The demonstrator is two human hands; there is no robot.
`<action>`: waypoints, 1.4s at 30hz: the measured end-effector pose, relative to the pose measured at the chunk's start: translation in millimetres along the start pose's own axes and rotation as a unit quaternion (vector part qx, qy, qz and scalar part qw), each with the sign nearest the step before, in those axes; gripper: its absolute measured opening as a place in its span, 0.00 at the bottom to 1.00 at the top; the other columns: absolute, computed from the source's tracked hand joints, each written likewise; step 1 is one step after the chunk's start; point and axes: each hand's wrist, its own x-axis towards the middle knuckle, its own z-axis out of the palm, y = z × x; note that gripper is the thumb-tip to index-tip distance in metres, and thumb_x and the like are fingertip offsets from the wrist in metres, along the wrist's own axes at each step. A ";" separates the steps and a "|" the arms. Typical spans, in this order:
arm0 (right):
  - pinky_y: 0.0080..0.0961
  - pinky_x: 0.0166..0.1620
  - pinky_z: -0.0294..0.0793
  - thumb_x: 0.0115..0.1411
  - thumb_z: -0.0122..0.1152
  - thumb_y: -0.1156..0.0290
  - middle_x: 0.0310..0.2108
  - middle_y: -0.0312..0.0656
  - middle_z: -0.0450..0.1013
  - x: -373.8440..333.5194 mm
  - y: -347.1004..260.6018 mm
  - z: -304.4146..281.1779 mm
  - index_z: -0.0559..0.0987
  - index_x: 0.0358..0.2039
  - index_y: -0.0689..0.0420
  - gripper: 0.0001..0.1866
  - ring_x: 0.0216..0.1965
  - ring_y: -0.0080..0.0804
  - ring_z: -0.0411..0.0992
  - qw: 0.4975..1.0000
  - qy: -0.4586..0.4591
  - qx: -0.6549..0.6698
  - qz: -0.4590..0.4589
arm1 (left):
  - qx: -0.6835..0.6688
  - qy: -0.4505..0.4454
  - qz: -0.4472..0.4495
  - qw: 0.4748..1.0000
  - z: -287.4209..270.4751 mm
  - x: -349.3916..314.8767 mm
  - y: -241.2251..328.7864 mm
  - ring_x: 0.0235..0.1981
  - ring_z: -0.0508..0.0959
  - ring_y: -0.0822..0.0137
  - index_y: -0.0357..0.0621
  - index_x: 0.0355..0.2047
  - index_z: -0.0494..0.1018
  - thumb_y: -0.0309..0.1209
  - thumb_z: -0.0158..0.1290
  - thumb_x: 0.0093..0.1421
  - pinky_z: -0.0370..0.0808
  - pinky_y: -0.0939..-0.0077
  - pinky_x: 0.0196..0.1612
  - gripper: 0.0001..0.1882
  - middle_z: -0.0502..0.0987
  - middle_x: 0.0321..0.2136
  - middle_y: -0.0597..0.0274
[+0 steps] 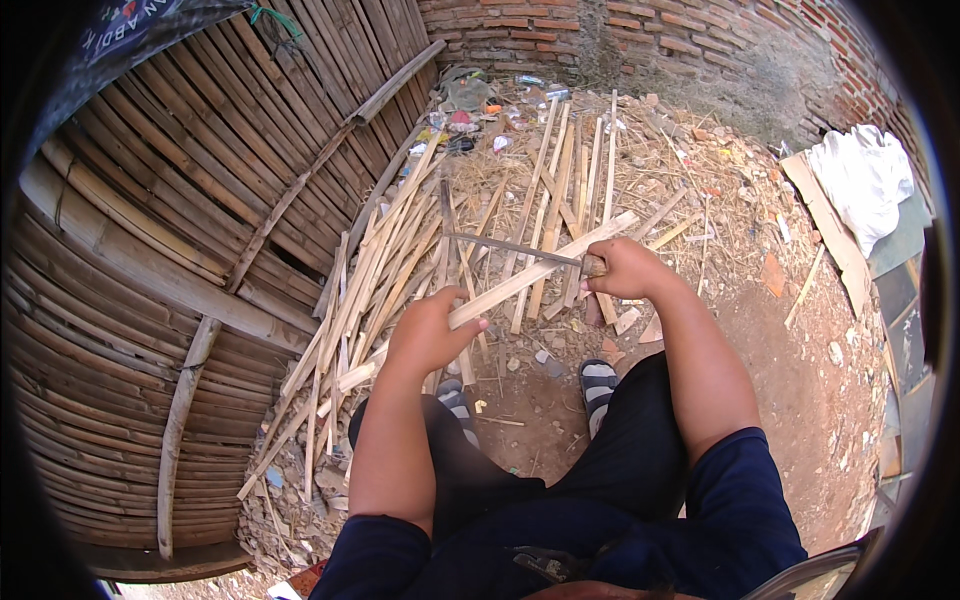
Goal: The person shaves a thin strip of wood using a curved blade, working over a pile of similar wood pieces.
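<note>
A long pale wooden strip (515,287) slants across in front of me, its near end low at the left and its far end up at the right. My left hand (425,325) is closed around its nearer part. In my right hand (630,268) is the handle of a machete (515,247), gripped near the strip's far end. Its dark, narrow blade points left and lies across or just above the strip; I cannot tell if they touch. Beneath the left hand and beside it, a heap of split strips (385,260) spreads over the ground.
A bamboo slat wall (230,150) closes off the left, with a brick wall (680,45) at the back. More strips (553,200) lie ahead among chips and litter. At the right are a white sack (860,185) and a flat board (828,230). My sandalled feet (597,390) rest on bare soil.
</note>
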 end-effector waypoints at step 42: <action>0.44 0.53 0.79 0.56 0.79 0.54 0.44 0.58 0.82 6.4 -5.4 1.1 0.83 0.52 0.62 0.30 0.49 0.56 0.81 0.998 -0.067 -0.007 -0.002 | -0.001 -0.008 -0.036 0.999 -2.8 0.5 0.2 0.41 0.87 0.46 0.49 0.57 0.80 0.49 0.72 0.55 0.81 0.56 0.47 0.32 0.86 0.37 0.45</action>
